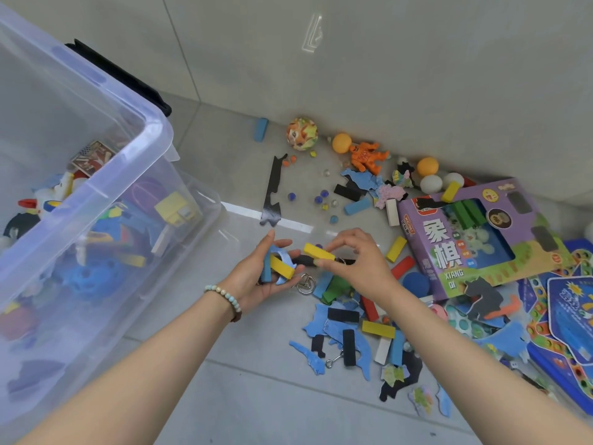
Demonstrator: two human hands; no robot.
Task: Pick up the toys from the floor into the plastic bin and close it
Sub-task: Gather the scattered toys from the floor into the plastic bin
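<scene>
Observation, head view.

**Left hand** (256,277): palm up, over the floor (256,396) just right of the plastic bin (150,133). Its fingers curl loosely around a small bundle: a blue block (265,268), a second yellow block (282,267) lying across it, and a blue puzzle piece (279,251). A beaded bracelet (224,295) sits on the wrist.

**Right hand** (359,264): just right of the left hand, fingers bent downward. Thumb and fingertips pinch one end of a yellow block (318,252), held level between the two hands, clear of the floor.

**Plastic bin:** clear, at left, standing open with no lid on it. It already holds mixed toys, visible through the wall.

**Toys on the floor:** many lie to the right and far side.
- A metal ring puzzle (305,284) lies just below the hands.
- Coloured blocks and blue and black puzzle pieces are heaped near right.
- A purple game box (471,195) lies at right, with a blue game board (571,332) beyond it at the frame edge.
- Along the far wall (385,59): a patterned ball (301,133), an orange figure (367,157), orange and white balls, and scattered marbles.
- A long black puzzle strip (272,191) lies far of the left hand.
</scene>
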